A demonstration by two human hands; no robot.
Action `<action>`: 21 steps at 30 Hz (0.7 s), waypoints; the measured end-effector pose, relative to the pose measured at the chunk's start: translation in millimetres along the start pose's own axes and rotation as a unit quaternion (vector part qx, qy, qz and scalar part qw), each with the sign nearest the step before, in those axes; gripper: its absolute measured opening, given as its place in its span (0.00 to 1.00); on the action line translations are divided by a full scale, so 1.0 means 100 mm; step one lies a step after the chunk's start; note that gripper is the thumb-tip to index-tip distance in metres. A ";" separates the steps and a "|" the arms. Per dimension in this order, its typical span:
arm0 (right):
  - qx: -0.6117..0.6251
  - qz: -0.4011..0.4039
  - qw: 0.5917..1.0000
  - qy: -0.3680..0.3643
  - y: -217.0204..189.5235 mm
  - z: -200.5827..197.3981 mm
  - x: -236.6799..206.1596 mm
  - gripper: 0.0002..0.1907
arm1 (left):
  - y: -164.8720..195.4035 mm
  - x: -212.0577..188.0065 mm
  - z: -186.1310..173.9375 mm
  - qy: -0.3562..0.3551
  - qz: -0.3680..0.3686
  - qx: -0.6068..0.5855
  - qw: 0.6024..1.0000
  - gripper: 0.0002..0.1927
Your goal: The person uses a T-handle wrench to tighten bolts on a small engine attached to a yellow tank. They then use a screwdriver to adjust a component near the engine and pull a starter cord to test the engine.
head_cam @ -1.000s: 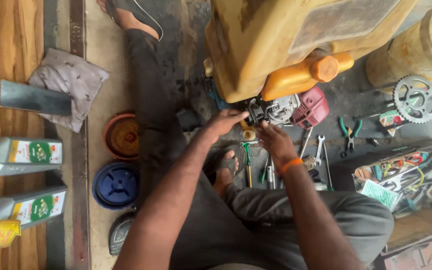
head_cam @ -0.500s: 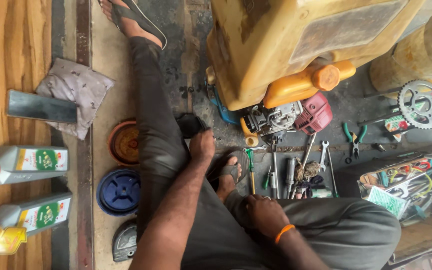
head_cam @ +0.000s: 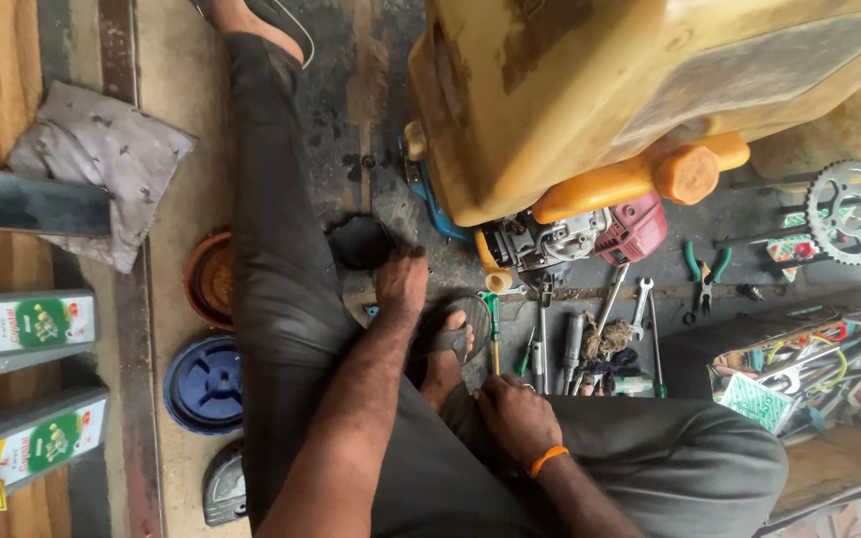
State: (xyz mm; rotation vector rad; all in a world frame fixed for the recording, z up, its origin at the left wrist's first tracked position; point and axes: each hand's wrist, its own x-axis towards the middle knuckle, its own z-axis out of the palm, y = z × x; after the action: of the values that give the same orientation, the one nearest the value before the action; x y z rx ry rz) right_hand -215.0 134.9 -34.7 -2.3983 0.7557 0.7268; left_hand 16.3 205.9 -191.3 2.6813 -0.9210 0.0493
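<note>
Just beyond the right hand [head_cam: 518,416], loosely curled on the knee: screwdrivers [head_cam: 542,344] on the floor [head_cam: 371,90]; left hand [head_cam: 403,282] resting half-open, empty.

- A repair workshop, floor-level, grimy with oil stains.
- Small engine [head_cam: 575,237] sits under a yellow tank [head_cam: 630,90].
- Wrenches [head_cam: 642,299], pliers [head_cam: 705,267], sprocket [head_cam: 854,212] lie scattered about.
- Oil bottles [head_cam: 22,329] line the side.

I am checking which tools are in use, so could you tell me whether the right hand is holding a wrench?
No: the right hand rests empty on the person's leg, while the wrench lies on the floor beyond it, untouched.
</note>
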 end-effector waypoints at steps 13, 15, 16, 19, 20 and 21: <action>-0.001 0.022 1.000 0.013 -0.06 -0.05 -0.09 0.15 | 0.42 0.54 0.24 -0.163 -0.206 -0.085 0.961 0.10; 0.002 0.005 1.000 0.028 -0.06 -0.05 -0.09 0.15 | 0.41 0.55 0.32 -0.162 -0.222 -0.081 0.958 0.08; 0.004 0.005 1.000 0.026 -0.06 -0.04 -0.09 0.15 | 0.39 0.53 0.34 -0.154 -0.212 -0.074 0.962 0.08; 0.013 -0.004 0.999 0.032 -0.05 -0.04 -0.07 0.14 | 0.34 0.51 0.29 -0.174 -0.188 -0.056 0.965 0.08; 0.014 -0.009 0.999 0.033 -0.04 -0.04 -0.06 0.14 | 0.32 0.51 0.24 -0.188 -0.184 -0.050 0.964 0.07; 0.016 -0.014 0.999 0.035 -0.04 -0.04 -0.04 0.14 | 0.31 0.49 0.18 -0.187 -0.195 -0.075 0.960 0.07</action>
State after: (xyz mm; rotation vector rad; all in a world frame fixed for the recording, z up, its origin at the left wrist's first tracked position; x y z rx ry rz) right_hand -214.5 136.6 -27.9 -2.4100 0.7549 0.6181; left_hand 35.1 148.0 -193.4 2.7185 -0.4452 -0.6064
